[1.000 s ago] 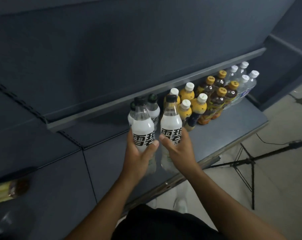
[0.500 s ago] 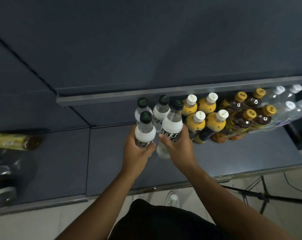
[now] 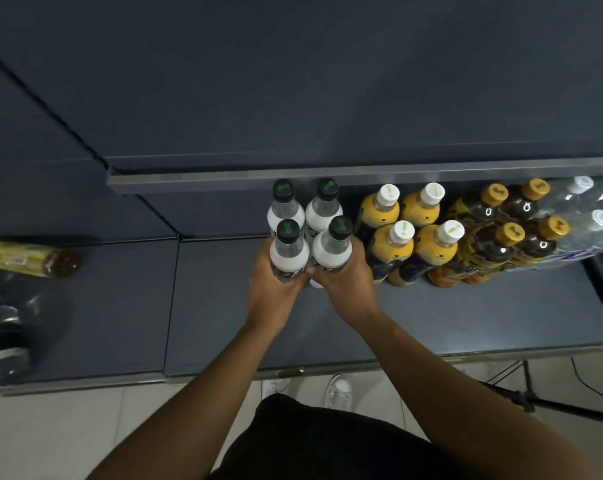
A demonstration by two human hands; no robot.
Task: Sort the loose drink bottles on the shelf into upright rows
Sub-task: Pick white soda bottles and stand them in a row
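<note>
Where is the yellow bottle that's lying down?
In the head view, the yellow bottle lies far left on the shelf, well apart from the left hand.

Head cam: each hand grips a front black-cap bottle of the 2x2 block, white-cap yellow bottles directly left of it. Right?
No. The head view shows the white-cap yellow bottles right of the black-cap block, not left. The left hand and right hand do each grip a front bottle of it.

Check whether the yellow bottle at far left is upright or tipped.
Tipped: the yellow bottle lies lengthwise on the shelf.
</note>
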